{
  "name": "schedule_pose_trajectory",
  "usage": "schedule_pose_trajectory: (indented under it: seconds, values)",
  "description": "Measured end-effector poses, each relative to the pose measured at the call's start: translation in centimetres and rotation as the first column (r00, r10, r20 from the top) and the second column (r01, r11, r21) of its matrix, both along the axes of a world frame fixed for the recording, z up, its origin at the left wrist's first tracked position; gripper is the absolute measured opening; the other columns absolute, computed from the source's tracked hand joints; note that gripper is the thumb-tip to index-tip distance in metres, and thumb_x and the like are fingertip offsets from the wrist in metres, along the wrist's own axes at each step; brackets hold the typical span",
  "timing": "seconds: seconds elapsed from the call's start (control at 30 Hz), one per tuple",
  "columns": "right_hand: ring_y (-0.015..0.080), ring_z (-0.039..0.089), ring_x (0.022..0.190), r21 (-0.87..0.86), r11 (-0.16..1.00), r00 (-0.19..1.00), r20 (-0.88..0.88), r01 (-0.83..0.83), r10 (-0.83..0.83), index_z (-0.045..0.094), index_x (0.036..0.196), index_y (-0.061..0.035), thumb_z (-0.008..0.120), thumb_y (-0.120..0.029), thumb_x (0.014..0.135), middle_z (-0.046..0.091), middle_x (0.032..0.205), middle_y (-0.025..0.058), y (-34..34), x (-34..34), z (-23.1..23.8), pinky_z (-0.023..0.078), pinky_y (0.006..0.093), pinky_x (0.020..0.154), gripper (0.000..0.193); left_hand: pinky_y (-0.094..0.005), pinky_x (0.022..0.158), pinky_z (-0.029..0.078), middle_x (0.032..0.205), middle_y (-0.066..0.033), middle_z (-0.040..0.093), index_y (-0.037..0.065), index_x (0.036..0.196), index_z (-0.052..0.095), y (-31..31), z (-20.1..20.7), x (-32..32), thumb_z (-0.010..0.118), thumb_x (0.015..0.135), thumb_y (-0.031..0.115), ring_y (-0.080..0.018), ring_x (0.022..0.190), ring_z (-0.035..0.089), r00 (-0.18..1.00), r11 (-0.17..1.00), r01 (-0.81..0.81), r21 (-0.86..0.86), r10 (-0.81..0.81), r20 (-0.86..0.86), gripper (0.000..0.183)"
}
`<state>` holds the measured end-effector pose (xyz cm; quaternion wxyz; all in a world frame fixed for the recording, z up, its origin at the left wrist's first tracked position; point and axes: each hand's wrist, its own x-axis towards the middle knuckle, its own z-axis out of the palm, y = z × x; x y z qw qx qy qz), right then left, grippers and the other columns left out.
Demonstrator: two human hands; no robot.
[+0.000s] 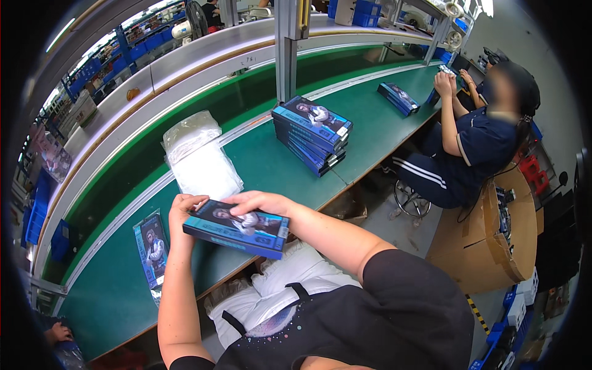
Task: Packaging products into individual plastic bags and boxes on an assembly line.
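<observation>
A flat dark-blue printed box (pixel 237 231) is held above the near edge of the green table. My left hand (pixel 183 209) grips its left end, with the fingertips at the far corner. Across the far edge of the box lies my right hand (pixel 259 202), its fingers closed over the top. Just beyond my hands rests a pile of clear plastic bags (pixel 203 163). On the left, another box (pixel 152 250) lies on the table in a shiny clear wrapper. A stack of several similar boxes (pixel 313 132) stands ahead to the right, slightly uneven.
A metal post (pixel 285 68) rises behind the stack. Along the far side runs a raised shelf edge (pixel 154 83). To the right, a co-worker (pixel 493 129) sits near a small pile of boxes (pixel 398 98). An open cardboard carton (pixel 475 234) stands on the floor. At lower left another person's hand (pixel 60 333) shows.
</observation>
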<state>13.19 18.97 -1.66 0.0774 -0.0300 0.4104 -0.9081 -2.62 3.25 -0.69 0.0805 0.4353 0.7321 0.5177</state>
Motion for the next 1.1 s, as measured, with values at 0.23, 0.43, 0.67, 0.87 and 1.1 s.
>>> schedule_pose_trajectory:
  seconds: [0.23, 0.43, 0.67, 0.87, 1.1]
  values:
    - [0.0194, 0.065, 0.092, 0.132, 0.990, 0.993, 0.094, 0.051, -0.064, 0.046, 0.124, 0.0083, 0.062, -0.002, 0.081, 0.062, 0.109, 0.0165, 1.3, 0.7, 0.6, 0.053, 0.0311, 0.082, 0.047, -0.0212, 0.058, 0.044, 0.072, -0.0051, 0.063, -0.005, 0.093, 0.068, -1.8, 2.5, -0.3, 0.065, 0.081, 0.009, -0.0091, 0.065, 0.057, 0.895, 0.980, -0.053, -0.190, 0.131, 0.426, 0.019]
    - [0.0168, 0.063, 0.095, 0.213, 0.955, 0.978, -0.007, 0.207, -0.211, 0.039, 0.130, 0.0091, 0.065, -0.001, 0.079, 0.062, 0.110, 0.0153, 0.9, 0.1, 0.8, 0.050, 0.0284, 0.083, 0.058, -0.0231, 0.061, 0.046, 0.072, -0.0044, 0.063, -0.004, 0.097, 0.067, -1.6, 1.6, -1.4, 0.058, 0.082, 0.004, -0.0097, 0.065, 0.056, 0.995, 0.960, -0.023, -0.279, 0.049, 0.086, 0.019]
    - [0.0169, 0.058, 0.103, 0.420, 0.727, 0.829, -0.135, 0.544, -0.543, 0.031, 0.135, 0.0094, 0.059, -0.003, 0.083, 0.056, 0.118, 0.0150, -2.7, 0.6, -0.3, 0.048, 0.0280, 0.087, 0.060, -0.0255, 0.061, 0.043, 0.070, -0.0054, 0.054, -0.001, 0.100, 0.066, -2.0, 1.9, 1.1, 0.054, 0.080, 0.000, -0.0112, 0.063, 0.052, 0.991, 0.968, -0.102, -0.230, 0.078, -0.109, 0.023]
    - [0.0165, 0.062, 0.087, 0.416, 0.725, 0.779, 0.060, 0.549, -0.625, 0.047, 0.104, 0.0078, 0.065, -0.002, 0.080, 0.061, 0.100, 0.0157, -3.7, 1.1, 1.1, 0.052, 0.0277, 0.075, 0.032, -0.0270, 0.063, 0.043, 0.072, -0.0064, 0.051, 0.003, 0.106, 0.064, -4.2, 1.3, 3.8, 0.058, 0.078, -0.003, -0.0129, 0.064, 0.051, 0.941, 0.986, -0.002, -0.164, -0.054, -0.334, 0.030]
    - [0.0075, 0.056, 0.063, 0.297, 0.775, 0.806, 0.030, 0.557, -0.591, 0.053, 0.071, -0.0024, 0.075, -0.015, 0.077, 0.061, 0.069, 0.0050, -4.6, 2.7, 2.5, 0.046, 0.0213, 0.056, 0.026, -0.0281, 0.074, 0.051, 0.098, -0.0095, 0.065, 0.002, 0.110, 0.059, -3.5, 1.0, 5.6, 0.059, 0.089, 0.024, -0.0148, 0.085, 0.064, 0.394, 0.924, -0.222, 0.312, -0.208, 0.895, 0.030]
